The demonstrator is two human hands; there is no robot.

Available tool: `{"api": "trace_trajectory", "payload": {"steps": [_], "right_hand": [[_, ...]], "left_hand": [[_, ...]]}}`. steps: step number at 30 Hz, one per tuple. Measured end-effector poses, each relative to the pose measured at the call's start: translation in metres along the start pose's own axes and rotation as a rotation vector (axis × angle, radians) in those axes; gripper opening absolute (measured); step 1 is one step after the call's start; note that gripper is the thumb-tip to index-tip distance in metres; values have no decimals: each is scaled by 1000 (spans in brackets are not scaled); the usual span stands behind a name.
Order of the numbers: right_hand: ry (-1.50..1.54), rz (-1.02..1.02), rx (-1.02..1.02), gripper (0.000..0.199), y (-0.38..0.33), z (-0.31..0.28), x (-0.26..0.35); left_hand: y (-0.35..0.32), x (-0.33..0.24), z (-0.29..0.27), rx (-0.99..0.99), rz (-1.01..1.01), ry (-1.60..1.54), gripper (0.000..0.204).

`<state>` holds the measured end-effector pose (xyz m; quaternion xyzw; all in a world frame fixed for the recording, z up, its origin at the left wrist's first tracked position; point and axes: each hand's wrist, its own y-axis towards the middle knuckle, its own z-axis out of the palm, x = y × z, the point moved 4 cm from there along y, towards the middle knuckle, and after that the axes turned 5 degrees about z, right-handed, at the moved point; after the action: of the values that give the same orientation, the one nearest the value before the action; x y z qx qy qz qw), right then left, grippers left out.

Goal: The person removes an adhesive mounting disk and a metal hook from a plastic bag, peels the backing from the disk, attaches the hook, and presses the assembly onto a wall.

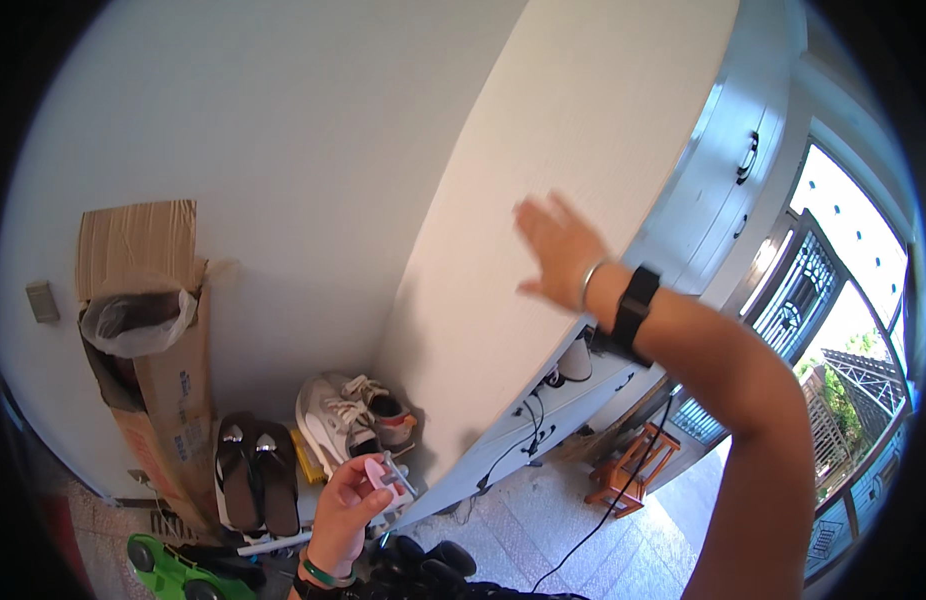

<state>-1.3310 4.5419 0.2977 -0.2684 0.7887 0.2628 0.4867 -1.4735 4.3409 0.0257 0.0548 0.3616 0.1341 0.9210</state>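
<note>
My left hand (345,515) is closed around a small pink and grey plastic piece (391,482), held low beside the cabinet's near edge; its exact kind is unclear. My right hand (563,250) is raised in front of the cream side panel (513,170) of a tall cabinet. Its fingers are spread, slightly blurred, and hold nothing. Whether they touch the panel I cannot tell. Just beyond my left hand sit white sneakers (328,425) and a pair of dark flip-flops (258,475).
A tall cardboard box (168,400) with a plastic bag in its top leans by the wall at left. A green toy-like object (173,575) lies at lower left. A wooden stool (633,470) stands on the tiles at right, near a black cable (608,515). Beyond is an open doorway.
</note>
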Motion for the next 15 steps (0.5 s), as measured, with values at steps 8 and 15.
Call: {"api": "trace_trajectory", "payload": {"steps": [8,15], "right_hand": [[-110,270,-108,70,-3,-46,-95],[37,-114,-5,79,-14,16,42]], "left_hand": [[-6,-7,-2,-32,11,42,47],[-4,-5,14,18,-17,82,47]]}}
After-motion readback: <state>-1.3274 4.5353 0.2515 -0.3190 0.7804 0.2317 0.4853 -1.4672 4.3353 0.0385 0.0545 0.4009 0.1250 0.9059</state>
